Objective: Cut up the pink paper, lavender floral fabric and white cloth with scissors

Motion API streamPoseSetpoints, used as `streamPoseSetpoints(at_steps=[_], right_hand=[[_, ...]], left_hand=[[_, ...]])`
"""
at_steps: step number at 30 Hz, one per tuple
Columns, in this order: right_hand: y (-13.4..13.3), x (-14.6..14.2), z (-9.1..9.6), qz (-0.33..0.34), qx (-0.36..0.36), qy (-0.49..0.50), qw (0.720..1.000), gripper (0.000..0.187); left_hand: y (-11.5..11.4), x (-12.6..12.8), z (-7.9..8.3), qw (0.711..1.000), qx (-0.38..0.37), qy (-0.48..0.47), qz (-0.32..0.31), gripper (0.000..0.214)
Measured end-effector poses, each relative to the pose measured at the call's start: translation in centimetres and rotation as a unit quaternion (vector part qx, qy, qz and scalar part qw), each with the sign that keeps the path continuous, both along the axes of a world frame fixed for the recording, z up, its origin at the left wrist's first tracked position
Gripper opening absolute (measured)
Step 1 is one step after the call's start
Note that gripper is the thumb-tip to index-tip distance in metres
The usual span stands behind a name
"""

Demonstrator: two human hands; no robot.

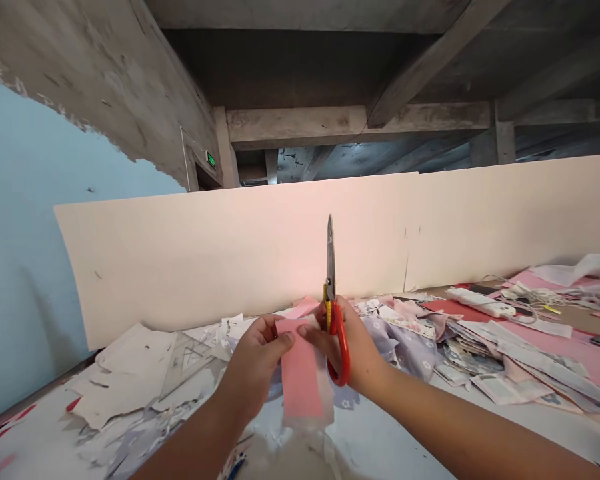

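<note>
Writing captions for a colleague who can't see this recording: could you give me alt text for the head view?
A person's left hand and right hand hold a pink piece, the right also holding red-handled scissors, blades up. Scraps litter the white tabletop; a pale board stands behind.

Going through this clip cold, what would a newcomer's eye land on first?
Probably the red-handled scissors near the middle, blades pointing up against the long pale board, held in the right hand. Next, the bright pink piece just left of them, pinched near its top by the left hand and the right thumb. Then the white power strip among scraps at the right.
</note>
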State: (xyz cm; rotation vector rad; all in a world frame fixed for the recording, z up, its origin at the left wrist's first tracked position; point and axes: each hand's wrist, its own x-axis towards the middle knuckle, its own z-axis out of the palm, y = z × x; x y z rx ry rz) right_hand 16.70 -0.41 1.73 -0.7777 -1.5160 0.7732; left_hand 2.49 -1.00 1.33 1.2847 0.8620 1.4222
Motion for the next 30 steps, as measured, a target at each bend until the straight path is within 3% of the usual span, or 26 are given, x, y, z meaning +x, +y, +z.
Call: streamPoseSetpoints(at_steps=[4, 11, 16, 26, 30], right_hand=[[1.7, -0.3, 0.8, 0.014, -0.016, 0.003, 1.000, 0.032], [4.4, -0.6, -0.4, 0.037, -0.021, 0.033, 0.999, 0.032], [4.4, -0.5, -1.2, 0.044, -0.041, 0.033, 0.998, 0.033], [4.5, -0.1, -1.7, 0.020, -0.016, 0.008, 1.000, 0.033], [4.5, 0.2, -1.5, 0.043, -0.025, 0.021, 0.999, 0.033]], left_hand=[[1.3, -0.4, 0.9, 0.999, -0.019, -0.008, -0.025, 0.022], [2.6, -0.3, 0.5, 0.999, -0.002, 0.032, 0.040, 0.024], [3.0, -0.1, -0.7, 0.997, 0.013, 0.047, 0.063, 0.023], [3.3, -0.5, -1.4, 0.996, 0.022, 0.063, 0.067, 0.026], [3.6, -0.7, -1.7, 0.994, 0.042, 0.072, 0.077, 0.026]])
